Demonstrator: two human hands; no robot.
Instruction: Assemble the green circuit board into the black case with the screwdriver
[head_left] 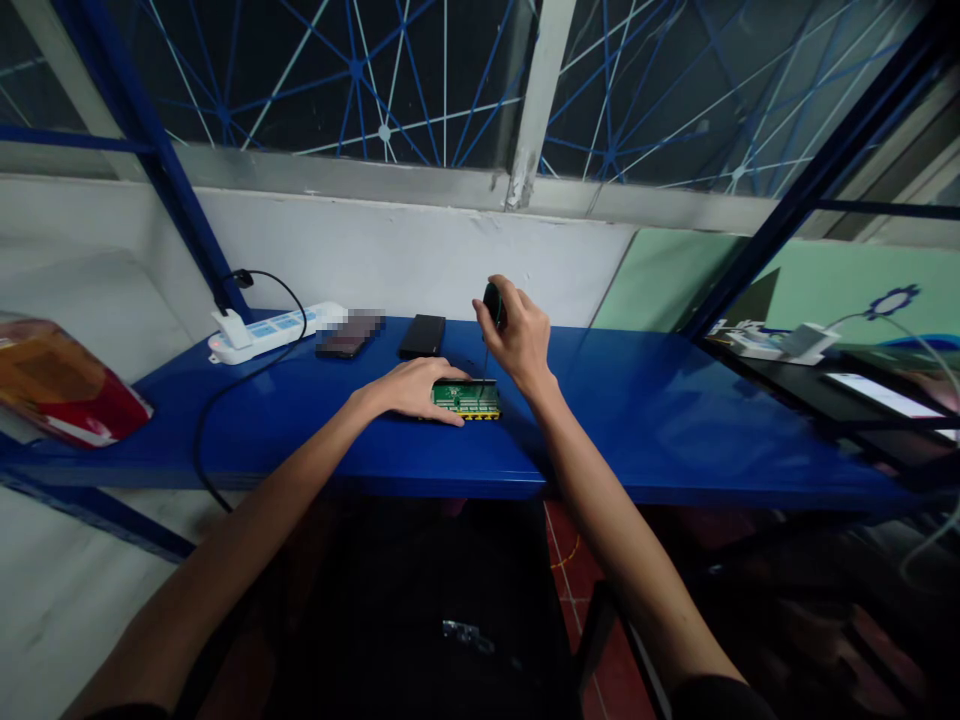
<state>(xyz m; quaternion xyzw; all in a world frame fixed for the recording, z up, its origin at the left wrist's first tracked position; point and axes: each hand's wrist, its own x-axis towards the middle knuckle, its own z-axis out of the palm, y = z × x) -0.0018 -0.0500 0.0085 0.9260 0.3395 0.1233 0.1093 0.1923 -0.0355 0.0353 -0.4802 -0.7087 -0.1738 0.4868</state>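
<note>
On the blue table lies a green circuit board [466, 396] with a row of yellow-edged ports along its near side. My left hand [417, 388] grips the board's left end, thumb along the near edge and fingers over the far edge. Above the board, my right hand [517, 325] is closed around the dark handle of a screwdriver [492, 303]. The screwdriver stands nearly upright, its thin shaft pointing down at the right part of the board. Whether the tip touches a screw is too small to tell.
A flat black box-like object [422, 336] and a phone [351, 334] lie behind my left hand. Further left are a white power strip [274, 332] with a black cable [225, 395] and a red package [67, 380]. Blue posts flank the table [450, 470]; a lit phone [885, 395] is right.
</note>
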